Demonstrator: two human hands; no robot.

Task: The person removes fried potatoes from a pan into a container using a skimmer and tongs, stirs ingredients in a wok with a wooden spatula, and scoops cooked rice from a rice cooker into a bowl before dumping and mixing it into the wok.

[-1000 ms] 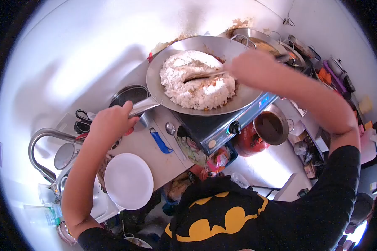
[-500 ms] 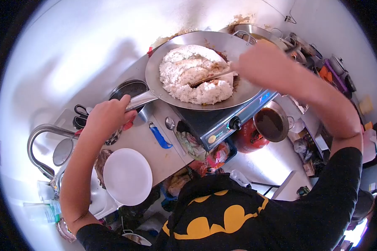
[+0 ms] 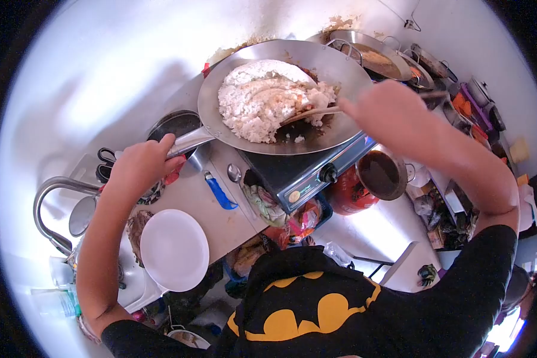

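Note:
A large steel wok (image 3: 221,119) sits on the gas stove (image 3: 307,186), holding a mound of white rice (image 3: 259,98) with brown sauce smeared through its right side. My left hand (image 3: 140,164) is closed around the wok's long metal handle (image 3: 191,141). Above the wok's right rim, my right hand (image 3: 391,113) is closed on a spatula (image 3: 316,112), slightly blurred by motion. The spatula's blade lies at the lower right of the rice, partly under it. Dark sauce and a few loose grains show on the bare metal below the blade.
A white plate (image 3: 175,250) rests at the counter's front edge. A blue-handled tool (image 3: 221,192) and a spoon (image 3: 234,173) lie near the stove. A pot of dark liquid (image 3: 380,174) stands right, beside a red gas cylinder (image 3: 347,194). Several pans (image 3: 376,56) line the back right.
The spatula has moved right and down through the rice, shifting some rightward and baring wok metal at the lower right. My right hand has moved slightly right and down.

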